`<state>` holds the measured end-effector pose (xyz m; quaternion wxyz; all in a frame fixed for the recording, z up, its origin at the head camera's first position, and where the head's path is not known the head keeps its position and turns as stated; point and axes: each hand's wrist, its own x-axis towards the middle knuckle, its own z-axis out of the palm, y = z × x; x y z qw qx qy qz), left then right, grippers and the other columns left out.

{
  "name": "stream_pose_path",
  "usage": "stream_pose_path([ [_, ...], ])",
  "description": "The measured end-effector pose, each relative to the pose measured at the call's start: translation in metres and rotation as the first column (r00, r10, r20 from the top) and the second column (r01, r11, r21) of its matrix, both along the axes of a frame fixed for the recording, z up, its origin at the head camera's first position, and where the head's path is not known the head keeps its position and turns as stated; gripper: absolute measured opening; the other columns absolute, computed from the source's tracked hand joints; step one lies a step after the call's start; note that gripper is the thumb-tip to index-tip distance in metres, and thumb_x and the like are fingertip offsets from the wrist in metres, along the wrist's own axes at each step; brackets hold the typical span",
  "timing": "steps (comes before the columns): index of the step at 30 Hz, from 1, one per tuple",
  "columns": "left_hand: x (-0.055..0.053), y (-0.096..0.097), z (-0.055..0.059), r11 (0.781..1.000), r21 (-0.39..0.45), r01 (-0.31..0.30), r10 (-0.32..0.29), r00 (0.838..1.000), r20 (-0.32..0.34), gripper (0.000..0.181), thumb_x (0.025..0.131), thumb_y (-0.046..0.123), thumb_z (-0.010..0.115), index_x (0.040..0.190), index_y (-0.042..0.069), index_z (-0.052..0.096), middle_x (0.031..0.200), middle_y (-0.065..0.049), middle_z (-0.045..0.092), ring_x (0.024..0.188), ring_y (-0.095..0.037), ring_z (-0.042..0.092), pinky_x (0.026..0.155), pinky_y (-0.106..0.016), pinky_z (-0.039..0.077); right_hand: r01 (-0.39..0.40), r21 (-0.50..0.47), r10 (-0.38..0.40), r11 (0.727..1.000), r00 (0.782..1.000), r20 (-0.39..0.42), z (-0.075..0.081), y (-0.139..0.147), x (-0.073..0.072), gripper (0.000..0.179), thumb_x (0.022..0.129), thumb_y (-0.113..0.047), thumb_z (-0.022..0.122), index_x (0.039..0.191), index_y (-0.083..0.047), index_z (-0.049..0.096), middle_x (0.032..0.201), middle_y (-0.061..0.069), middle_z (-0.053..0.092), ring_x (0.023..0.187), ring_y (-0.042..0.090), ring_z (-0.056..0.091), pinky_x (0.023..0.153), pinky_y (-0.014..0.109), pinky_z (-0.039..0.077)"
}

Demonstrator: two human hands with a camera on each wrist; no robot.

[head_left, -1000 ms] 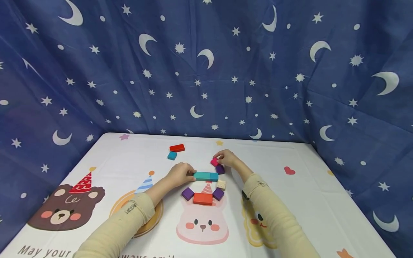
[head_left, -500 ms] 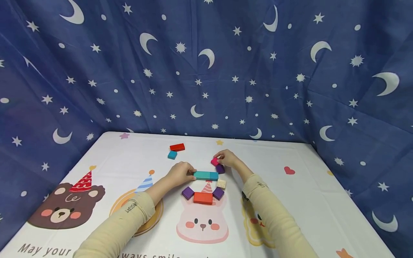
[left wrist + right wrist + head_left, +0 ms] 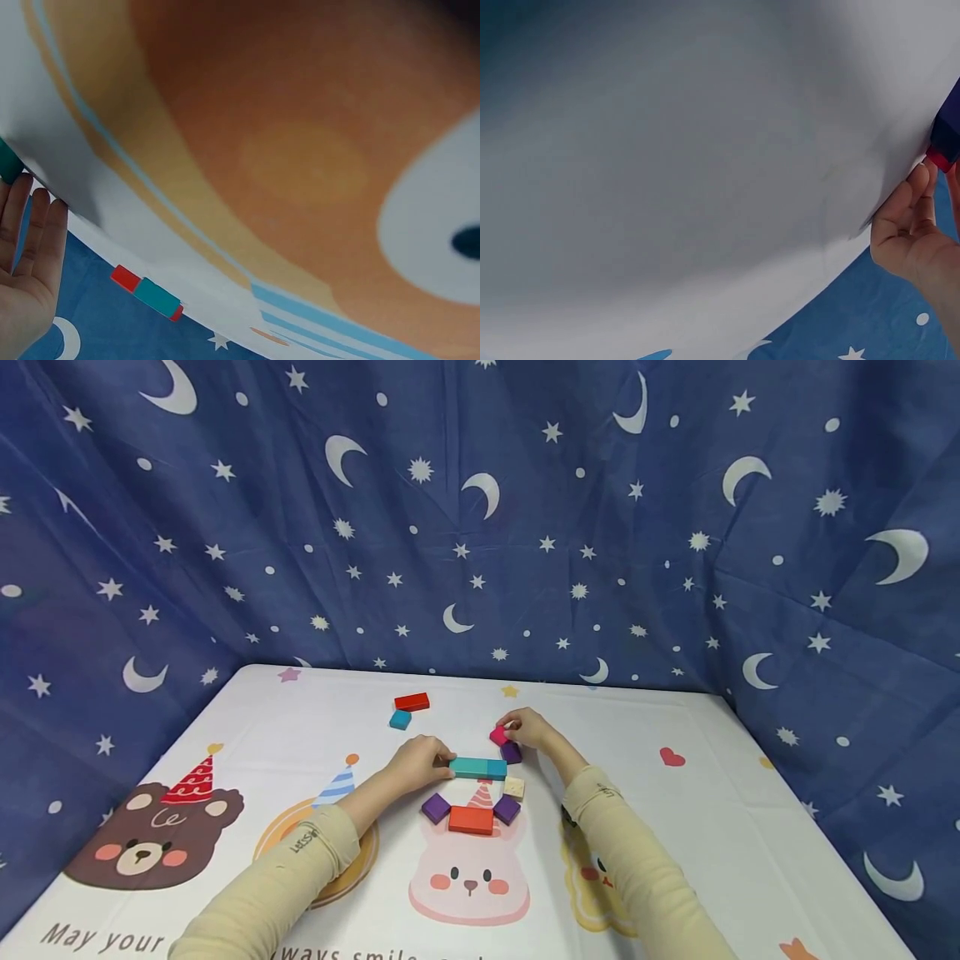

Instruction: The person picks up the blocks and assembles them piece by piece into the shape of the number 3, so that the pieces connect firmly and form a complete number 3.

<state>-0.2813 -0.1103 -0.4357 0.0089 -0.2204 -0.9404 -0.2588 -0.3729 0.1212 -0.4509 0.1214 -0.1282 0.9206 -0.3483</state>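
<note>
In the head view my left hand (image 3: pixel 416 764) holds the left end of a long teal block (image 3: pixel 468 767) between thumb and fingers. A shorter blue block (image 3: pixel 497 769) sits flush against its right end. My right hand (image 3: pixel 528 729) pinches a pink block (image 3: pixel 498 735), which touches a purple block (image 3: pixel 511 752) just behind the blue one. A cream block (image 3: pixel 514 789) lies in front of the blue block. Nearer still, an orange-red block (image 3: pixel 471 820) lies between two tilted purple blocks. The right wrist view shows the right hand's fingertips (image 3: pixel 928 169) at the pink block (image 3: pixel 937 159).
Farther back lie a red block (image 3: pixel 412 702) and a small blue block (image 3: pixel 401 720), touching or nearly so. The white tablecloth (image 3: pixel 750 827) bears printed cartoon animals. A dark blue curtain (image 3: pixel 480 527) with moons and stars rises behind the table.
</note>
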Motion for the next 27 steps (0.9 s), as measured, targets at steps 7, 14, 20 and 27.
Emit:
stream_pose_path([
  [7,-0.001,0.000,0.000,1.000,0.000,0.017,-0.017,1.000,-0.006,0.029,0.077,0.013,0.077,0.102,0.000,0.072,0.098,-0.011,0.073,0.089,-0.019,0.067,0.084,-0.036,0.053,-0.048,-0.032,0.047,0.998,0.998,-0.040,-0.049,0.017,-0.042,0.019,0.090,-0.019,0.064,0.107,-0.014,0.068,0.089,0.006,0.059,0.075,0.017,0.048,0.063,0.029,0.043],
  [14,0.000,0.000,0.002,1.000,0.003,0.019,-0.019,1.000,-0.003,0.029,0.077,0.013,0.076,0.103,-0.001,0.072,0.099,-0.011,0.073,0.093,-0.022,0.067,0.084,-0.037,0.052,-0.003,-0.037,0.002,0.999,1.000,-0.008,-0.006,0.007,-0.004,0.017,0.091,-0.015,0.062,0.103,-0.004,0.066,0.082,0.006,0.057,0.071,0.014,0.046,0.061,0.021,0.038],
  [20,0.001,-0.001,0.002,1.000,0.003,0.019,-0.019,1.000,-0.002,0.029,0.078,0.013,0.076,0.103,0.000,0.072,0.099,-0.011,0.073,0.091,-0.021,0.067,0.082,-0.036,0.053,0.038,-0.044,-0.037,0.998,0.999,0.038,-0.009,0.007,-0.011,0.018,0.088,-0.014,0.066,0.102,-0.004,0.069,0.076,0.005,0.054,0.070,0.014,0.045,0.064,0.026,0.039],
  [27,0.001,-0.002,0.001,1.000,0.005,0.013,-0.013,1.000,0.004,0.029,0.078,0.013,0.076,0.104,0.000,0.071,0.098,-0.011,0.073,0.090,-0.021,0.067,0.082,-0.036,0.052,-0.019,-0.032,0.018,0.999,0.999,-0.028,-0.050,0.019,-0.045,0.022,0.085,-0.024,0.070,0.099,-0.007,0.069,0.076,0.004,0.056,0.070,0.016,0.047,0.064,0.029,0.041],
])
